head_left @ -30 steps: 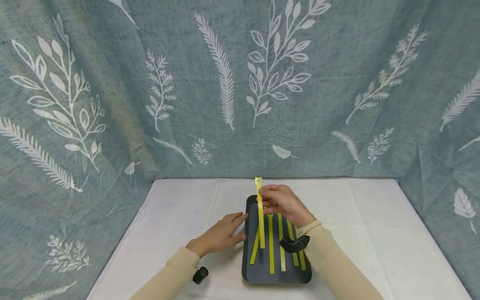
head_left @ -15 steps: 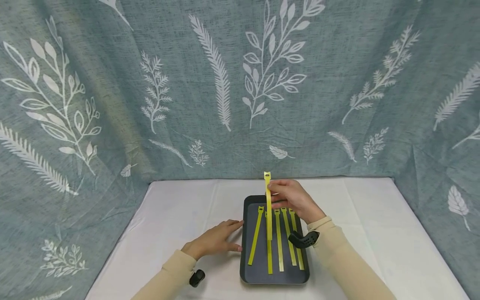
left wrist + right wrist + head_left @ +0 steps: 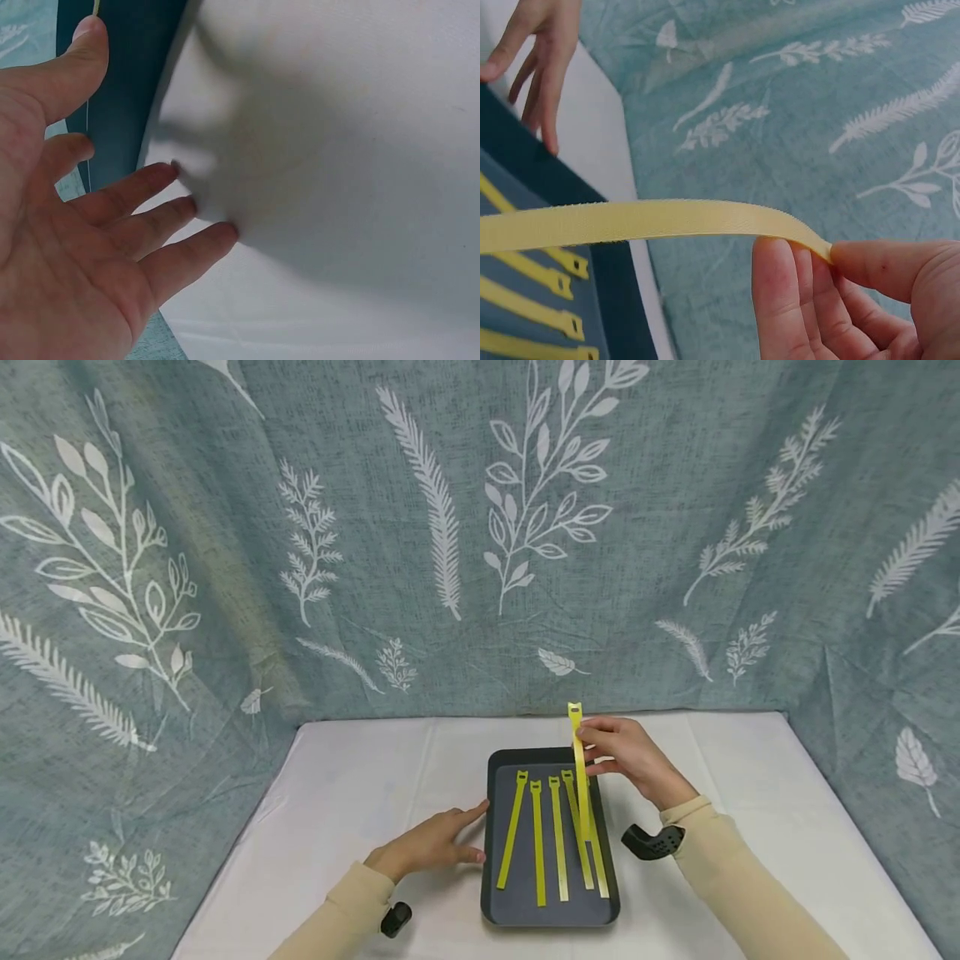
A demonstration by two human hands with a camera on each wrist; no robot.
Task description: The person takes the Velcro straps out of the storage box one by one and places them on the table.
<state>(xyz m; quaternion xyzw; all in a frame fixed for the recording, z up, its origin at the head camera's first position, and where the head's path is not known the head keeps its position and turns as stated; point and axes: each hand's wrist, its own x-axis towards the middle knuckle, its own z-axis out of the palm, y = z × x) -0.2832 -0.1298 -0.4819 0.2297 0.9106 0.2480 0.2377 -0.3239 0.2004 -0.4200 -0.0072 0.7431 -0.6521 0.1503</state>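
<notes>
My right hand (image 3: 633,756) pinches a yellow hook-and-loop cable tie (image 3: 581,789) near its slotted head, between thumb and fingers. The tie hangs down over the right part of a dark grey tray (image 3: 492,860). In the right wrist view the held tie (image 3: 652,221) bends close to the thumb tip. Several more yellow cable ties (image 3: 539,852) lie side by side in the tray, slotted ends away from me; the held one partly covers the rightmost. With fingers spread, my left hand (image 3: 431,843) rests at the tray's left edge, index fingertip and thumb at the rim.
A white cloth (image 3: 360,777) covers the table under the tray. Behind it and at both sides hangs a blue-green curtain (image 3: 465,668) with white leaf prints. Black wrist cameras (image 3: 652,842) are worn at both sleeves.
My right hand has carried the hanging cable tie rightward across the tray, from the left ties to the right ones. My left hand has shifted only slightly at the rim.
</notes>
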